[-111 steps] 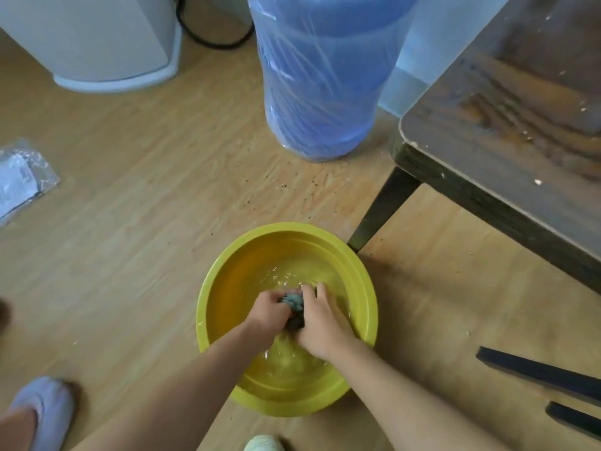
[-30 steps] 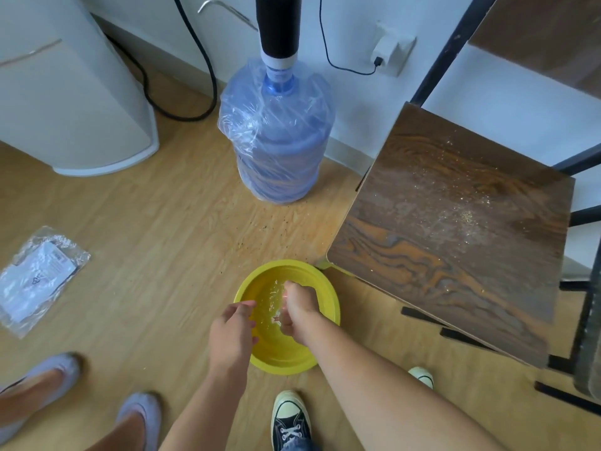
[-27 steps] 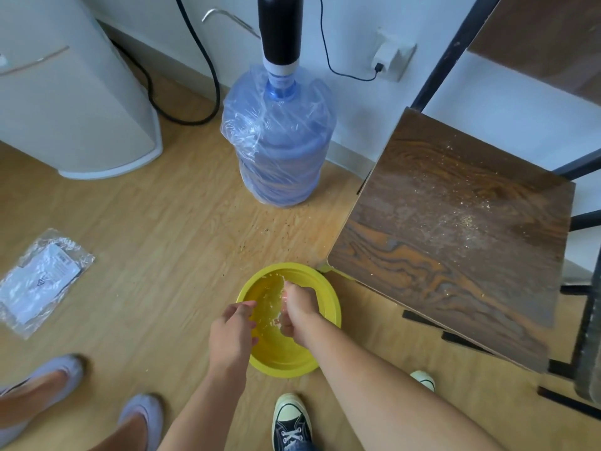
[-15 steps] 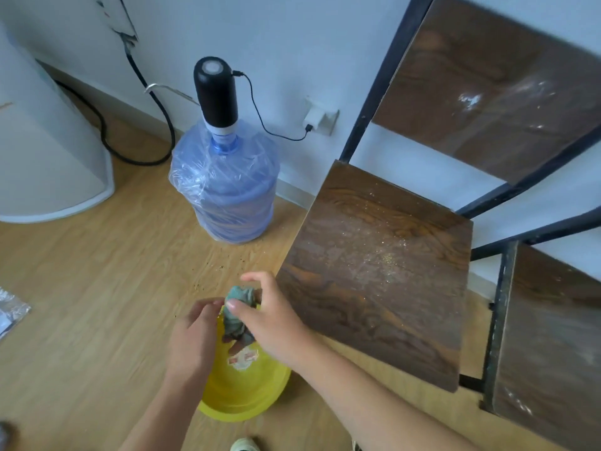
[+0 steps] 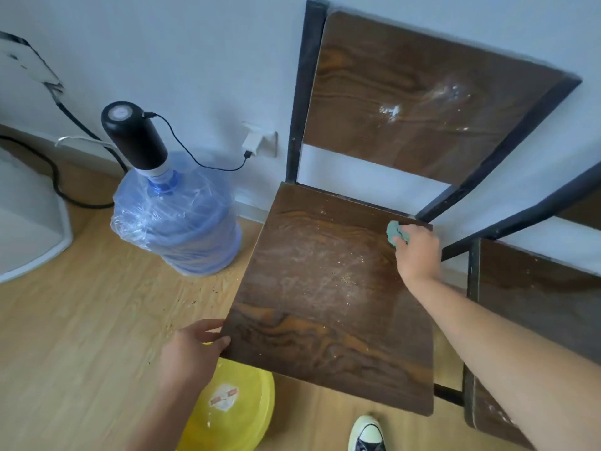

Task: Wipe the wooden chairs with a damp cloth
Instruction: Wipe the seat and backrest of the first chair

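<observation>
A dark wooden chair seat (image 5: 325,288) with a black metal frame fills the middle, dusted with pale crumbs. Its backrest (image 5: 422,92) carries white smears. My right hand (image 5: 418,252) is shut on a wadded green cloth (image 5: 395,232) and presses it on the seat's far right corner. My left hand (image 5: 192,349) rests at the seat's near left corner, fingers touching its edge, holding nothing.
A yellow basin (image 5: 227,408) sits on the wooden floor under the seat's near left corner. A blue water jug (image 5: 175,219) with a black pump stands left of the chair. A second wooden chair (image 5: 536,294) stands at the right. My shoe (image 5: 367,432) is below.
My right hand lifted the cloth out of the basin and carried it to the seat's far right corner. My left hand left the basin and moved to the seat's near corner. The view rose.
</observation>
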Available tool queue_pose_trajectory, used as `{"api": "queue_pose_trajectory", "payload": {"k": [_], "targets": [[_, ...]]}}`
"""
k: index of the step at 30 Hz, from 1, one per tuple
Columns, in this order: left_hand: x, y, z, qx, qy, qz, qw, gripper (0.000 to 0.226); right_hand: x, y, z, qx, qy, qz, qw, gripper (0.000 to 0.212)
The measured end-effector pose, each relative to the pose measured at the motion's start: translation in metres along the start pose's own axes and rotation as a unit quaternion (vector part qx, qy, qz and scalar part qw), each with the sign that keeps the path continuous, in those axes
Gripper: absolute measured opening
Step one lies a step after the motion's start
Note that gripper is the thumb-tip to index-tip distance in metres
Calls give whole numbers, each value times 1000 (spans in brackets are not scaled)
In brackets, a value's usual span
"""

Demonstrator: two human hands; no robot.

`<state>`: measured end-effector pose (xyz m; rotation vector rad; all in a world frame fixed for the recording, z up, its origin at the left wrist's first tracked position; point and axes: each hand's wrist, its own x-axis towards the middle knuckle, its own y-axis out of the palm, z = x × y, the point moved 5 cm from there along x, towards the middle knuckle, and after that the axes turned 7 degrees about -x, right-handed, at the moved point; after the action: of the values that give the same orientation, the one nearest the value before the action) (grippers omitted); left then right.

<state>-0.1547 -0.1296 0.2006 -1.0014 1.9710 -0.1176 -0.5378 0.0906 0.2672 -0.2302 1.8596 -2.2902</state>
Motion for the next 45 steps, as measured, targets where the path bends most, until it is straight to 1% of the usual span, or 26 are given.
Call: {"api": "queue_pose_trajectory", "payload": {"k": [2,4,7,9,11,13,14,15,16,19,21,22,24,26,27,29,31,32,33,34,36,37,39,40,42,45], "targets": [[12,3,10,-28,-26,0,999,30,-26,13,13,23,-20,-20,999,31],[21,4,6,-18,-11,-9,1000,22,-63,25,39,68,-73,-20,995,30],[11,9,-38,16,25,-11,999,23,-127,44,83,110,-176,8,978,32],[11,14,-63,59,55,-15,997,23,-161,56,105,128,-239,32,962,34],[17,18,-76,79,51,-29,995,21,-185,61,120,141,-304,69,940,34],[24,18,-78,78,29,-32,996,19,-189,54,123,158,-378,113,905,34],[29,16,-75,69,9,-30,997,20,-176,45,119,169,-395,107,897,34],[32,14,-74,65,-5,-22,998,21,-153,34,112,182,-381,84,903,33],[33,13,-73,57,-15,-14,998,22,-121,25,101,184,-337,48,922,32],[35,12,-70,19,-33,-1,999,22,-14,8,55,98,-131,-33,986,32],[38,11,-66,5,-37,1,999,23,15,15,41,49,-42,-35,997,39],[39,11,-65,-1,-36,2,999,23,12,21,49,39,-39,-31,998,42],[39,9,-65,-19,-46,20,999,22,-17,34,82,33,-103,-25,994,45],[40,5,-63,-48,-65,54,995,14,-71,48,120,56,-205,-12,977,49],[40,4,-64,-65,-78,72,992,11,-104,53,138,73,-260,-1,963,48],[44,-3,-64,-86,-87,74,990,19,-177,60,162,112,-359,31,926,34],[51,-13,-66,-74,-59,39,995,26,-233,57,175,132,-445,97,880,28],[53,-15,-68,-64,-39,25,997,28,-243,55,174,135,-470,127,863,31],[55,-14,-70,-52,-23,20,998,28,-236,48,168,150,-466,121,864,36],[53,-11,-73,-47,-14,23,999,28,-215,38,157,174,-423,82,885,35],[46,-4,-78,-43,-5,48,998,21,-151,19,110,190,-260,-22,946,30],[43,-1,-79,-36,0,62,997,16,-115,10,79,162,-171,-59,970,29],[39,5,-73,-21,10,79,997,12,-63,0,17,87,-13,-74,993,28],[38,6,-68,-16,11,78,997,15,-53,1,-3,62,39,-68,995,29],[37,7,-60,-5,8,65,998,27,-65,9,-9,37,49,-64,996,27],[39,2,-47,0,6,42,999,34,-130,29,38,36,-57,-64,996,22]]}}
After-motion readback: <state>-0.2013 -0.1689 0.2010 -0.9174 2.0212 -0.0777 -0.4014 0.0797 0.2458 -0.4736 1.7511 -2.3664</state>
